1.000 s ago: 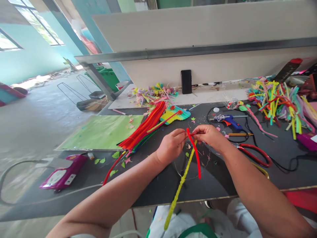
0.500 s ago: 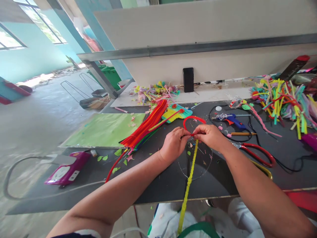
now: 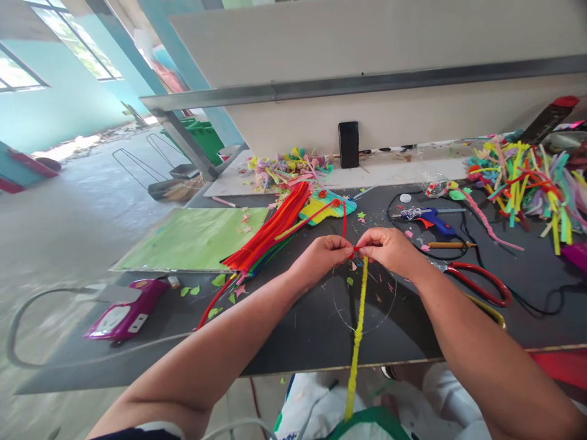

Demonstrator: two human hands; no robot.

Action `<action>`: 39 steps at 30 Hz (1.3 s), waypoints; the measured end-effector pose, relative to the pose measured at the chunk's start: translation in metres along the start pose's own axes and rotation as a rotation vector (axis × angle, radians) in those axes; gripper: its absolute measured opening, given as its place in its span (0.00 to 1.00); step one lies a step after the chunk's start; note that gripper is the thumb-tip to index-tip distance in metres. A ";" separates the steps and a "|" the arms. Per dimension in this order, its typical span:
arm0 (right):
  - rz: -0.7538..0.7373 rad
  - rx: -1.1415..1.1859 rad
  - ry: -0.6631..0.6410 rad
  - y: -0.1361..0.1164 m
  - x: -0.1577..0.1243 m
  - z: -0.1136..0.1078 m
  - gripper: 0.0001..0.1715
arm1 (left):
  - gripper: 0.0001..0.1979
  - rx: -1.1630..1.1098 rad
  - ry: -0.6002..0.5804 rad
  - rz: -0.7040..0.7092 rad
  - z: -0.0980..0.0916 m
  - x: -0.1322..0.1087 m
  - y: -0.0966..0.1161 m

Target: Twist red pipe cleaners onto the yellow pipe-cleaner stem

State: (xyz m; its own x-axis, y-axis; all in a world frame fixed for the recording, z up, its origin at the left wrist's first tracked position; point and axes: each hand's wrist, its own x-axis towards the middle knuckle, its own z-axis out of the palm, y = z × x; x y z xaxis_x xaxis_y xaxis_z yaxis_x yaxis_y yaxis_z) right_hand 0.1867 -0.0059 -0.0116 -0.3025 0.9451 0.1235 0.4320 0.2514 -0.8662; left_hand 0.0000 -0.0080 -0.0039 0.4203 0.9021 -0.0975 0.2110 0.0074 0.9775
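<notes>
My left hand (image 3: 322, 255) and my right hand (image 3: 386, 247) meet over the dark table (image 3: 293, 330), both pinched on a red pipe cleaner (image 3: 345, 225). Its free end stands up from between my fingers. The red piece is wound at the top of a twisted yellow pipe cleaner (image 3: 356, 337), which hangs straight down toward my lap. A thin clear wire ring (image 3: 364, 305) shows just below my hands.
A bundle of red and orange pipe cleaners (image 3: 270, 235) lies left of my hands on a green sheet (image 3: 192, 238). A blue glue gun (image 3: 428, 218), red scissors (image 3: 479, 282), a phone (image 3: 348, 144), cut pipe-cleaner piles (image 3: 527, 183) and a pink power strip (image 3: 123, 311) are around.
The red pipe cleaner hung down, then formed a loop above my hands; now only a short end stands up. The yellow one swung to hang straight down.
</notes>
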 end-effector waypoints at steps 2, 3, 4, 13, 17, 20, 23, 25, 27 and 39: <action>0.008 0.036 -0.012 0.002 0.000 0.000 0.06 | 0.09 0.161 0.001 0.077 -0.004 -0.001 0.003; 0.012 0.055 -0.018 0.003 0.000 0.000 0.06 | 0.08 0.262 0.013 0.137 -0.006 -0.001 0.004; 0.015 0.073 -0.025 0.003 0.001 0.000 0.06 | 0.06 0.361 0.034 0.214 -0.007 -0.001 0.005; 0.024 0.165 -0.068 0.001 0.000 -0.001 0.07 | 0.07 0.870 0.174 0.725 -0.007 0.001 -0.005; 0.022 0.139 -0.057 -0.001 0.000 -0.002 0.07 | 0.07 0.929 0.155 0.774 -0.009 -0.001 -0.005; 0.029 0.152 -0.060 -0.004 -0.001 -0.002 0.07 | 0.08 0.934 0.158 0.795 -0.011 -0.001 -0.006; 0.046 0.166 -0.063 -0.006 -0.001 -0.003 0.07 | 0.08 0.923 0.166 0.810 -0.012 0.000 -0.009; 0.054 0.164 -0.067 -0.006 -0.001 -0.003 0.08 | 0.08 0.914 0.164 0.814 -0.012 0.000 -0.011; 0.054 0.164 -0.078 -0.003 -0.001 -0.002 0.08 | 0.08 0.910 0.155 0.806 -0.012 0.000 -0.011; 0.055 0.152 -0.111 0.009 0.002 0.004 0.07 | 0.05 0.663 0.162 0.552 -0.004 -0.001 -0.003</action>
State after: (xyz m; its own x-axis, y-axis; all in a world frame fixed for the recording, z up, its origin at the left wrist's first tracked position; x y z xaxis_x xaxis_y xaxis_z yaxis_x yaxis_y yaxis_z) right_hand 0.1861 -0.0025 -0.0212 -0.3778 0.9255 0.0272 0.3199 0.1580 -0.9342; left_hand -0.0050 -0.0069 -0.0059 0.4942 0.7531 0.4343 0.5048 -0.6553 0.5619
